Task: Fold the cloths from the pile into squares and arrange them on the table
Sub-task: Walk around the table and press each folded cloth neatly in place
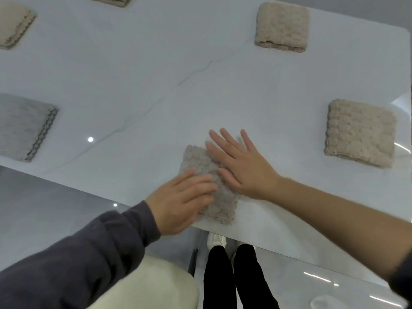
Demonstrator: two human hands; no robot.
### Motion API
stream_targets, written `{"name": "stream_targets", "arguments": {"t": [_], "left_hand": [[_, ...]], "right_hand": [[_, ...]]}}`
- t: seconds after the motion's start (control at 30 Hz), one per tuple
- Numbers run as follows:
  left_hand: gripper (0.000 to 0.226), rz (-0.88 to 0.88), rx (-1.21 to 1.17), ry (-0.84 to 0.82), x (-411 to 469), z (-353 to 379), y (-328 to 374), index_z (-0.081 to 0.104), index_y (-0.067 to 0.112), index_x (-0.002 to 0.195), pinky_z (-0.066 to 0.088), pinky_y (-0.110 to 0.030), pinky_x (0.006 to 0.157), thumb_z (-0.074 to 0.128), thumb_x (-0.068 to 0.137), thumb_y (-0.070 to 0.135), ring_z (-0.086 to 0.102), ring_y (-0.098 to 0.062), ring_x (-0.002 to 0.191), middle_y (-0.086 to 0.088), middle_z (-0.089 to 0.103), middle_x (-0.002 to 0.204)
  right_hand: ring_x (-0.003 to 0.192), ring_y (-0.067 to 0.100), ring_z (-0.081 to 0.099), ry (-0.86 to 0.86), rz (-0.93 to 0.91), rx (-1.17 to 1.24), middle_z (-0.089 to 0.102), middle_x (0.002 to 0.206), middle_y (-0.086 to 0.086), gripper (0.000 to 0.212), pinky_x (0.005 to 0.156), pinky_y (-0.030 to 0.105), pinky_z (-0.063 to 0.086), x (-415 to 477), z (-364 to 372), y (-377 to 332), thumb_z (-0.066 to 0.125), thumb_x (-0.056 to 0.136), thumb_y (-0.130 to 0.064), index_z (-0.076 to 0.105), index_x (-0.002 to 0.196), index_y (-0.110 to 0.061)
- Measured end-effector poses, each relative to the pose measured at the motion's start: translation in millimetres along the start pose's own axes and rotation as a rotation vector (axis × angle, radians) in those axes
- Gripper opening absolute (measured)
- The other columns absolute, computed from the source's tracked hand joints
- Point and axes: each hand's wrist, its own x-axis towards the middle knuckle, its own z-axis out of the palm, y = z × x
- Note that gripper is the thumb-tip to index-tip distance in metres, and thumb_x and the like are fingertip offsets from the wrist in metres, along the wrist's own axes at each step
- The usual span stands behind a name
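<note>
The left hand [185,197], in a dark sleeve [89,253], lies palm down by the near edge of the table [156,74], fingers extended. The right hand [243,166], forearm bare, lies flat just beside it, fingers straight and spread.

The person wears a dark grey top. The left sleeve [89,253] is long and a little wrinkled, and it ends in a ribbed cuff [149,221] just before the left hand [178,197]. The right sleeve [401,275] sits high on the arm, so the forearm is bare down to the right hand [243,166]. Lower are black trousers [231,277] and a white shoe [215,239].
</note>
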Motion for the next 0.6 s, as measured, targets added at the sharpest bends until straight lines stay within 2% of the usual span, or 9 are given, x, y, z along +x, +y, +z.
{"name": "stream_targets", "arguments": {"t": [0.07,0.17,0.23,0.33,0.47,0.6], "left_hand": [[0.044,-0.291,0.073,0.043,-3.8,-7.4,3.3,0.053,0.008,0.128,0.022,-0.052,0.116,0.043,0.086,0.015,0.037,-0.029,0.138,-0.012,0.048,0.142],[0.061,-0.558,0.2,-0.072,6.6,7.1,11.5,0.033,0.004,0.146,0.014,-0.052,0.115,0.034,0.09,0.027,0.019,-0.027,0.145,-0.015,0.03,0.155],[0.064,-0.597,0.214,-0.142,15.5,21.7,14.9,0.026,0.005,0.149,0.013,-0.053,0.114,0.031,0.091,0.03,0.014,-0.026,0.146,-0.013,0.026,0.157],[0.063,-0.607,0.232,-0.169,19.4,31.9,12.8,0.025,0.007,0.148,0.013,-0.055,0.113,0.03,0.09,0.032,0.015,-0.024,0.146,-0.011,0.027,0.156],[0.063,-0.594,0.231,-0.191,20.2,31.9,13.3,0.023,0.01,0.149,0.014,-0.059,0.112,0.03,0.091,0.034,0.017,-0.023,0.146,-0.009,0.025,0.157],[0.063,-0.679,0.191,-0.195,21.5,24.8,16.3,0.028,0.011,0.15,0.008,-0.057,0.114,0.029,0.092,0.036,0.012,-0.018,0.147,-0.008,0.024,0.158]], "right_hand": [[0.15,0.024,0.004,0.071,0.182,0.006,0.011,0.163,0.008,0.06,0.117,0.058,0.008,-16.6,3.4,-24.1,0.027,0.1,-0.033,0.019,0.154,-0.01],[0.15,0.03,0.009,0.079,0.353,0.008,0.015,0.161,0.015,0.062,0.117,0.056,0.01,-27.5,25.4,-64.9,0.027,0.099,-0.032,0.022,0.152,-0.002],[0.149,0.031,0.013,0.066,0.418,0.004,0.021,0.159,0.017,0.063,0.117,0.056,0.013,-28.0,40.6,-80.8,0.029,0.097,-0.033,0.023,0.151,-0.001],[0.148,0.03,0.016,0.063,0.466,-0.026,0.024,0.158,0.017,0.062,0.117,0.056,0.014,-27.4,51.0,-84.4,0.03,0.098,-0.035,0.026,0.151,-0.002],[0.148,0.029,0.018,0.039,0.44,-0.056,0.026,0.157,0.016,0.063,0.117,0.055,0.012,-25.9,47.7,-79.4,0.031,0.097,-0.037,0.029,0.151,-0.003],[0.149,0.03,0.015,0.008,0.394,-0.076,0.023,0.159,0.015,0.064,0.116,0.056,0.01,-28.3,37.9,-70.8,0.027,0.099,-0.041,0.028,0.151,-0.005]]}}
